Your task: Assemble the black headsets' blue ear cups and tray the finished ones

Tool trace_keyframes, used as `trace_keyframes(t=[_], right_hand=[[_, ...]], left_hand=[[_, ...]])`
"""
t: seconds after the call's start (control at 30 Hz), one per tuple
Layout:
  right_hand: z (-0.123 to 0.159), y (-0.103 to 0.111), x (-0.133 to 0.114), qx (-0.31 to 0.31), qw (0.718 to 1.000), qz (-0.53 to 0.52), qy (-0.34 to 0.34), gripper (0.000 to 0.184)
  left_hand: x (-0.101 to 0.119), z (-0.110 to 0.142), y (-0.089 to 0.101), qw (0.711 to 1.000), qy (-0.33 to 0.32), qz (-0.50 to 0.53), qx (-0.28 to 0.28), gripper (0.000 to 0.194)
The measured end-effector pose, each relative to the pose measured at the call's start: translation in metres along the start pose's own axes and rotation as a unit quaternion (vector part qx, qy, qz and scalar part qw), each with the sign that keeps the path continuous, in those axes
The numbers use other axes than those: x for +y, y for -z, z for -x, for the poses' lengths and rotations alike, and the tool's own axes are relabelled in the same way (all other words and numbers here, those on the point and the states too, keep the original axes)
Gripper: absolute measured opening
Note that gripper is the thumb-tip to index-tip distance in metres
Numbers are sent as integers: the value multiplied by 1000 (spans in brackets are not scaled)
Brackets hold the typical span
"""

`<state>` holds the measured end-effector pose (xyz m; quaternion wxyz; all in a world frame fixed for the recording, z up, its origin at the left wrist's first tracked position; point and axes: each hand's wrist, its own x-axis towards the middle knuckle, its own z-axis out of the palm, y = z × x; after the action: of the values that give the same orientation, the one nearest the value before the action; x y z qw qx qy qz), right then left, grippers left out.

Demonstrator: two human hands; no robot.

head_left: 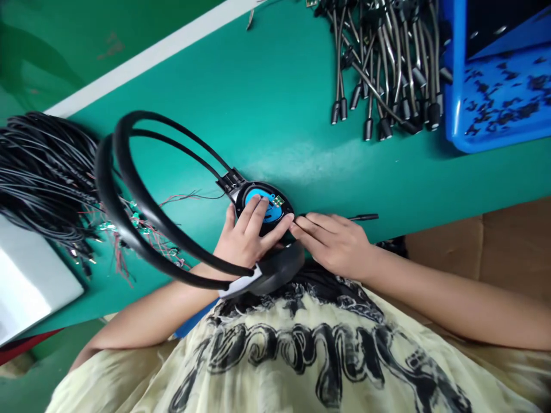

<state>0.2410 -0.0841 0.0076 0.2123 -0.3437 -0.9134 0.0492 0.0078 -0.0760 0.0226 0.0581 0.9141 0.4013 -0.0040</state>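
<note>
My left hand [245,235] grips the open ear cup [269,207] of a black double-band headset [167,155], with its fingers across the cup's blue inner face. A small green circuit board [279,201] shows inside the cup. Thin red and dark wires [187,198] run from the cup's left side. My right hand [331,244] pinches a thin black rod [364,217], with its fingertips close to the cup's rim. The headset's padded other ear cup [275,269] hangs below, near my chest.
A teal work surface [275,115] carries a heap of black cables [47,178] at left and several gooseneck microphones [383,74] at top right. A blue bin [495,92] stands at right; a white panel [30,281] lies at lower left.
</note>
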Motion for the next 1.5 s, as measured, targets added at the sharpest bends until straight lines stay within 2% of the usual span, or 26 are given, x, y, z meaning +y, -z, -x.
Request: trace_keyframes(t=[0.13, 0.27, 0.43, 0.57, 0.7, 0.93, 1.0, 1.07, 1.17, 1.3, 1.37, 1.43, 1.47, 1.5], right_hand=[[5, -5, -6, 12, 999, 7, -33, 27], [10, -10, -4, 10, 999, -33, -30, 28], [12, -15, 1, 11, 995, -92, -46, 28], [10, -12, 2, 5, 992, -120, -45, 28], [6, -4, 2, 3, 989, -146, -36, 25], [8, -3, 3, 1, 991, -126, -36, 20], [11, -1, 5, -1, 992, -123, -34, 23], [8, 4, 5, -15, 991, -120, -59, 28], [-11, 14, -2, -2, 990, -113, -82, 42], [-56, 21, -35, 59, 988, -131, 57, 85], [-76, 16, -45, 77, 989, -100, 77, 89], [-91, 9, -36, 81, 991, -76, 75, 84], [-96, 5, -24, 78, 992, -72, 73, 82], [-100, 3, -9, 77, 992, -70, 66, 80]], left_hand=[[1, 1, -10, 999, 7, -1, 44, 50], [-1, 8, -19, 997, 19, 35, 72, 49], [-15, 17, -19, 995, -11, 94, 15, 55], [-25, 17, -4, 991, -85, 100, -25, 57], [-27, 15, 9, 987, -117, 97, -55, 52], [-22, 11, 6, 988, -103, 107, -35, 48], [-19, 11, 2, 991, -91, 90, -32, 49], [-14, 15, 0, 995, -70, 67, -6, 49], [-10, 29, -7, 998, -42, 31, 28, 52], [1, 42, -27, 998, 46, -9, 50, 46], [11, 36, -37, 991, 114, -22, 63, 40], [23, 25, -35, 980, 186, -25, 66, 40], [29, 20, -29, 978, 197, -17, 67, 40], [34, 19, -19, 982, 177, -3, 70, 40]])
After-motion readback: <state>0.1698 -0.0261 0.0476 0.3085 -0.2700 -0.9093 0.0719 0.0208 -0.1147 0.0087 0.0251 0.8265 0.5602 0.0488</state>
